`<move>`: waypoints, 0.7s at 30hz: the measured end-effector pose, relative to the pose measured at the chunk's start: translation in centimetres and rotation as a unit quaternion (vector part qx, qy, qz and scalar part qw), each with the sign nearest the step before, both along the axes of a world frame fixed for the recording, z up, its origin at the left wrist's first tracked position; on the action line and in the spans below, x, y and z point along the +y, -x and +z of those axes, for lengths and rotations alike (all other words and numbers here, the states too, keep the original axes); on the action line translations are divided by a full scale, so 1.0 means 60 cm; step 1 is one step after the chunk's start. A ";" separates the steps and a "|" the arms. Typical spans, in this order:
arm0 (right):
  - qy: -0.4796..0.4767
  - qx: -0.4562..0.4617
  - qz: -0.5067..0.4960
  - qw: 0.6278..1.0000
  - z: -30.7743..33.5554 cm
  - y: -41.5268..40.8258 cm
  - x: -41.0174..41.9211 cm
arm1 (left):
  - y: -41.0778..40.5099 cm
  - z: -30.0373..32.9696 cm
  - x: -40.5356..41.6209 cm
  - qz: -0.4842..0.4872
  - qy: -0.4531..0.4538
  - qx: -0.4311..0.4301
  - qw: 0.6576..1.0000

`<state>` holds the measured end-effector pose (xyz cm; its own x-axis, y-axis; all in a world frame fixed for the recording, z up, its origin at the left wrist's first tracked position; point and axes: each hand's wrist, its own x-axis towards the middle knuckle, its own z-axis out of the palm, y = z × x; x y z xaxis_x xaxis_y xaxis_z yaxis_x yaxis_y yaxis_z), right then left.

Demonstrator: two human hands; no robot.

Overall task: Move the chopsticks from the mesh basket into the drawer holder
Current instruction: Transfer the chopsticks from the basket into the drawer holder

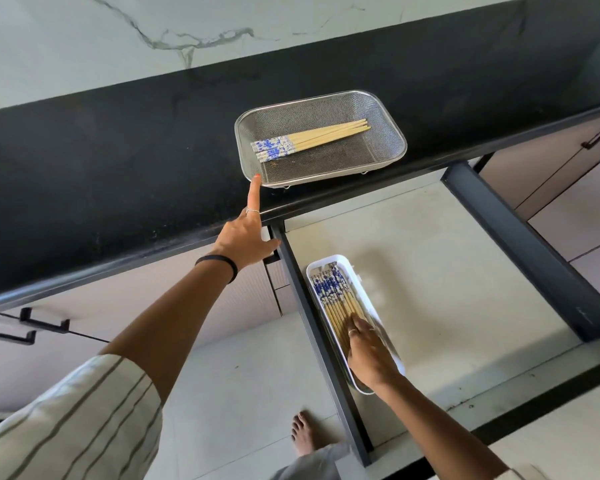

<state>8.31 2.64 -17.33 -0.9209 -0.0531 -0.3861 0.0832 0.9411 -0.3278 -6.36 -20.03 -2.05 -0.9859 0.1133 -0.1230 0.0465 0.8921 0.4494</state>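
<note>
I see the basket [321, 138] on the black counter [118, 161], set right above the open drawer [430, 271]; I judge that placing keeps each transfer short. A small bundle of chopsticks [309, 140] lies inside it, blue-patterned ends toward the left rim, tips toward the right.

Left hand [246, 237]: index finger straight, its tip touching the basket's near left corner, other fingers folded, holding nothing. I read this as steadying the basket so it does not slide, though it may only be a reach toward it.

Right hand [368, 355]: down in the white holder [354, 317] at the drawer's left side, fingers laid fairly flat over the bare ends of the chopsticks already there. Whether the fingertips pinch any stick I cannot tell; it looks more like pressing or levelling than a grasp. I judge this is to seat the batch flat, patterned ends all aligned away from me.

Status: most sticks appear transferred; the basket bundle remains. Next fetch needs the right hand freed and raised to the counter.
</note>
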 end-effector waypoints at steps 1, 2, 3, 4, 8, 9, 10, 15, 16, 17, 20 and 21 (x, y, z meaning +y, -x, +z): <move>0.002 0.002 0.007 1.000 0.002 0.000 0.000 | 0.000 -0.001 -0.001 0.000 0.000 0.001 1.000; 0.005 0.004 0.016 1.000 0.004 0.000 -0.001 | 0.000 -0.002 -0.001 0.001 0.000 0.001 1.000; 0.009 0.005 0.025 1.000 0.005 0.000 -0.002 | 0.000 -0.002 -0.001 0.002 0.000 0.000 1.000; 0.015 0.005 0.032 0.999 0.006 0.000 -0.003 | 0.000 -0.002 -0.001 0.002 -0.002 -0.002 1.000; 0.039 -0.009 0.043 0.998 0.011 0.002 -0.009 | 0.000 -0.002 0.000 0.002 -0.004 -0.001 1.000; 0.039 -0.015 0.048 0.998 0.011 0.005 -0.010 | 0.000 -0.002 -0.001 0.002 -0.004 0.001 1.000; 0.038 -0.022 0.055 0.998 0.012 0.009 -0.011 | 0.000 -0.002 -0.001 0.002 -0.003 0.004 1.000; 0.046 -0.030 0.062 0.997 0.017 0.034 -0.013 | 0.002 -0.004 0.002 0.006 0.004 0.004 1.000; 0.053 -0.029 0.062 0.996 0.017 0.038 -0.014 | 0.002 -0.004 0.002 0.008 0.007 0.005 1.000; 0.061 -0.027 0.064 0.996 0.016 0.041 -0.015 | 0.001 -0.004 0.003 0.009 0.009 0.006 1.000; 0.082 -0.028 0.073 0.994 0.015 0.039 -0.015 | 0.000 -0.005 0.003 0.015 0.015 0.005 1.000; 0.090 -0.032 0.076 0.993 0.015 0.038 -0.013 | -0.001 -0.005 0.004 0.016 0.017 0.007 1.000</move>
